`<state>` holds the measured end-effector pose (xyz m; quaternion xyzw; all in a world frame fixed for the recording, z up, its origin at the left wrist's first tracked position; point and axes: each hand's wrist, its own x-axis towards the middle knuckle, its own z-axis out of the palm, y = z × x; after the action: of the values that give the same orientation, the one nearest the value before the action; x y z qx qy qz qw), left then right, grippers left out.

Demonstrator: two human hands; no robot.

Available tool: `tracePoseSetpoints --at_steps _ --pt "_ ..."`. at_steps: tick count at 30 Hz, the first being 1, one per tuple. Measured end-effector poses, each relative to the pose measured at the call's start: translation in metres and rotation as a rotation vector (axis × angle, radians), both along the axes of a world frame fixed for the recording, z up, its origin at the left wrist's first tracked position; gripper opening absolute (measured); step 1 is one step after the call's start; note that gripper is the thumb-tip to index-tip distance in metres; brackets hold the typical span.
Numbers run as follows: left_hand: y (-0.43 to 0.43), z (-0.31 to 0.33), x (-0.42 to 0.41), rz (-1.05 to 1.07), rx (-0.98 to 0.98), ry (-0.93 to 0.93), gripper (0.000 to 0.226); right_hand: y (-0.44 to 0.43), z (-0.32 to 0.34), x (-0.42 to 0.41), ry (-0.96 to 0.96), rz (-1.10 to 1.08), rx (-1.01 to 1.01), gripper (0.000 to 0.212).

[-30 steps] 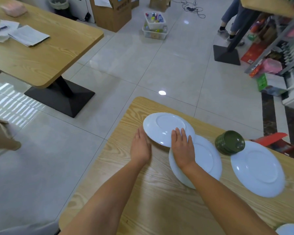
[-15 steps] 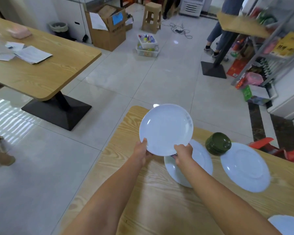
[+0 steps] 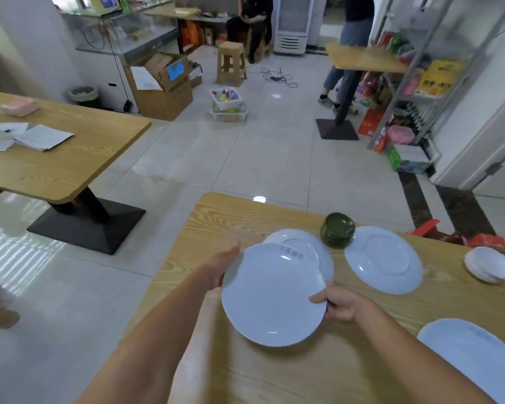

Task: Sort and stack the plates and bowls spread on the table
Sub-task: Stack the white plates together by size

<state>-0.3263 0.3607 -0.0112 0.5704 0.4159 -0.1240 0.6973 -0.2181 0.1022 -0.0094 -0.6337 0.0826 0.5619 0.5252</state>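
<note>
Our table (image 3: 274,380) is cut off near us. Above it we grip a raised plate (image 3: 274,298) by its rim, left hand (image 3: 220,268) at the far-left edge, right hand (image 3: 340,303) pinching the right. It half hides a second plate (image 3: 298,242). The grey printing where they overlap is too blurred to read. To the right lie a third plate (image 3: 384,259), a cropped plate (image 3: 473,354), green bowls (image 3: 337,230) and white bowls (image 3: 489,265).

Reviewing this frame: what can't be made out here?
Head view only.
Left hand: fingers hidden behind the held plate it grips.
Right hand: fingers hidden under that plate's rim.
Plate underneath: near half covered by the held plate; grey print too blurred to read.
Green bowl stack: bowl count too small to tell.
Near-right plate: cut off by the frame edge.
</note>
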Motion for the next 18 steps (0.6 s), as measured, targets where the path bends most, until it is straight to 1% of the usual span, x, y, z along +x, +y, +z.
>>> tracePoseSetpoints --at_steps 3,4,6,7,9,13,16,18 --pt "-0.045 0.005 0.003 -0.020 0.058 -0.015 0.028 -0.036 0.001 -0.002 -0.100 -0.043 -0.046 0.026" --pt "-0.061 0.005 0.006 -0.006 0.093 -0.020 0.024 -0.049 0.002 -0.002 -0.141 -0.080 -0.063 0.022" --pt "-0.093 0.003 0.013 0.044 0.156 -0.016 0.023 -0.079 0.002 -0.002 -0.193 -0.178 -0.077 0.009" --pt "-0.111 0.002 0.016 0.081 0.176 -0.024 0.024 -0.094 0.003 -0.001 -0.220 -0.221 -0.087 0.006" --pt "-0.150 0.002 0.021 0.146 0.200 -0.039 0.025 -0.129 0.005 0.002 -0.274 -0.265 -0.118 0.007" --pt "-0.230 0.006 0.028 0.216 0.202 -0.070 0.029 -0.199 0.007 0.006 -0.355 -0.231 -0.165 0.007" --pt "-0.279 0.002 0.029 0.226 0.203 -0.097 0.025 -0.246 0.006 0.008 -0.395 -0.214 -0.190 0.009" --pt "-0.306 -0.004 0.027 0.207 0.215 -0.090 0.023 -0.272 0.003 0.009 -0.453 -0.195 -0.252 0.012"
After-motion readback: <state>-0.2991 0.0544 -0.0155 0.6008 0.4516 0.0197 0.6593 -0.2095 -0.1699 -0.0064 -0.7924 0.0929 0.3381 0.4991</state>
